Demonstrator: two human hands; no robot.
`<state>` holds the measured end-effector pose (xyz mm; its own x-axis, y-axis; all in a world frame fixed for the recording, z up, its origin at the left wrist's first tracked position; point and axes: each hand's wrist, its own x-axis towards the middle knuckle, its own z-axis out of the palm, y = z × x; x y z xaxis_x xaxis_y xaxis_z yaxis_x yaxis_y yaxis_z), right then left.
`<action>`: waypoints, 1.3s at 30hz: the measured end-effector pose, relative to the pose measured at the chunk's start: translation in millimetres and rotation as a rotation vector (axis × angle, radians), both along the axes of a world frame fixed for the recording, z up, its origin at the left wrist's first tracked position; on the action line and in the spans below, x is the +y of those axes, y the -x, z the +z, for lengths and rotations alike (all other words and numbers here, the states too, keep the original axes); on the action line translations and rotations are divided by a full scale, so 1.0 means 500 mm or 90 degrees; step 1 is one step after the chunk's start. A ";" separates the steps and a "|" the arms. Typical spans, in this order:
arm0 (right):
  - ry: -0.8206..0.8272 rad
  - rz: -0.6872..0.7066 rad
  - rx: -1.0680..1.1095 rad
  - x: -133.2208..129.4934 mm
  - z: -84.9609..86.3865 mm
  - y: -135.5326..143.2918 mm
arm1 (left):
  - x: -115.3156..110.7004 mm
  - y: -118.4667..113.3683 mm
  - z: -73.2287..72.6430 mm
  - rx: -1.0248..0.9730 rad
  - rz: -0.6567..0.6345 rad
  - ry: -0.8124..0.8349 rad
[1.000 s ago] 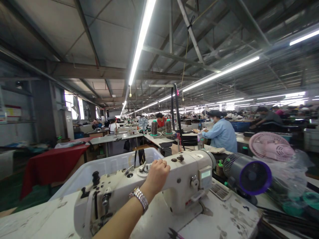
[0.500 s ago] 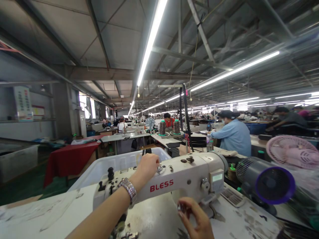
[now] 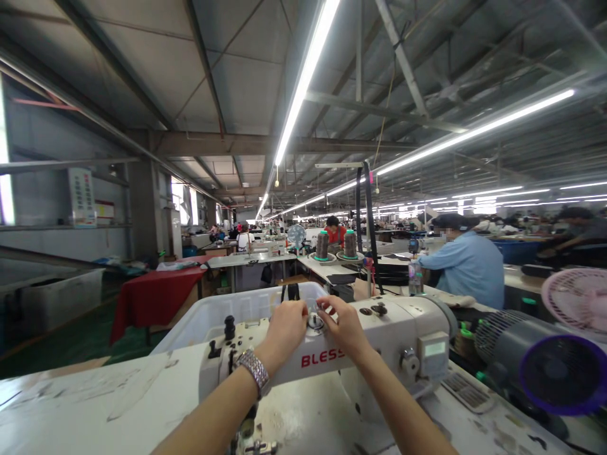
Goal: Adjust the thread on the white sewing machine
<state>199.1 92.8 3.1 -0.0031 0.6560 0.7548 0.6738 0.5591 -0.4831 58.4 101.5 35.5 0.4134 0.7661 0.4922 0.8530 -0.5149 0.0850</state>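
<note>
Left hand (image 3: 284,328) pinched the bobbin winder (image 3: 315,323) | right hand (image 3: 345,326) pinched it too | both atop sewing machine (image 3: 379,344) on surface (image 3: 95,404)

White plastic bin (image 3: 227,309) as landmark, red-draped surface (image 3: 152,296) to its left, two thread cones (image 3: 336,244) behind it, blue-shirted person (image 3: 467,265) and purple-rimmed fan (image 3: 540,370) to its right
</note>
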 end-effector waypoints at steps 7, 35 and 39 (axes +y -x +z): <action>-0.034 0.077 -0.128 0.007 -0.006 -0.003 | -0.030 0.007 -0.013 0.058 -0.038 -0.051; 0.029 -0.038 -0.382 -0.006 0.014 0.014 | -0.049 0.009 -0.061 0.011 0.056 -0.102; 0.026 -0.043 -0.486 0.005 0.018 0.013 | -0.047 0.006 -0.065 0.013 0.065 -0.103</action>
<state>192.7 95.1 12.3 -0.4726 0.7007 0.5345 0.8612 0.4960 0.1113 55.3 77.9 2.8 0.3490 0.7157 0.6050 0.9021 -0.4314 -0.0101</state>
